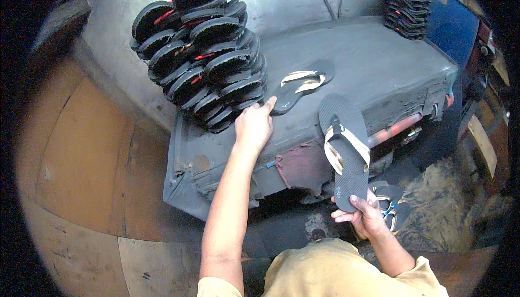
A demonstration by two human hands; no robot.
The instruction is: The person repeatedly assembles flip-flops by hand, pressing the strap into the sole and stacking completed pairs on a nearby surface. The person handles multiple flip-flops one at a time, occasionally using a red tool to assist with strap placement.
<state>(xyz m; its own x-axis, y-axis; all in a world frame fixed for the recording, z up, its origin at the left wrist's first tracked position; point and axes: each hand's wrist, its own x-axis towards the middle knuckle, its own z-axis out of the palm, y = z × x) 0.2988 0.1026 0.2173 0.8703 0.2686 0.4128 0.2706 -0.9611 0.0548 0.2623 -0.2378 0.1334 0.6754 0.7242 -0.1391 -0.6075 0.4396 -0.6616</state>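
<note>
A black flip-flop [349,156] with cream straps is gripped at its heel by my right hand [368,215]. My thumb lies on top of the sole, with the fingers beneath. A second, similar flip-flop [290,94] lies on the dark worktable [374,53], its heel toward me. My left hand [253,126] reaches over the table with its index finger stretched out to that heel's edge; the thumb is hidden. Just beyond the left hand rises a tall stack of black flip-flops [216,61] with some red parts showing.
Another stack of dark soles [407,4] stands on the table's far right corner. More flip-flops [392,205] are low down beside my right hand. A maroon cloth [304,167] hangs at the table's front, near a red tube [395,129]. Brown boards [81,156] line the left.
</note>
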